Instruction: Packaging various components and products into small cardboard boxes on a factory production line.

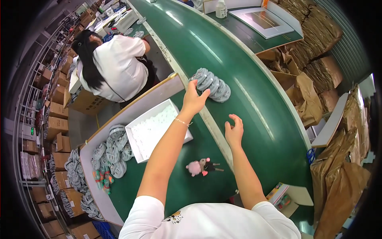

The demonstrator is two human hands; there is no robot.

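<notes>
A leaning row of grey round plastic parts (215, 87) stands on the green conveyor belt. My left hand (193, 98) reaches to the row's left end, thumb and forefinger closed against the endmost parts; its other fingers are partly hidden. Over the belt's near edge, my right hand (234, 129) is empty, its thumb and fingers apart and slightly bent. Between my forearms, a small doll-like figure (201, 166) with a pink head and dark body lies on the green worktable (179, 191). Beside my left forearm is a white tray (138, 156) of small white pieces.
More grey round parts (115, 151) are heaped at the worktable's left, near orange-and-green pieces (103, 180). A low partition (139, 97) separates me from a seated person (113, 65) in white. An opened small box (284, 199) sits right of my right arm. Brown wrapping (342, 175) lines the right side.
</notes>
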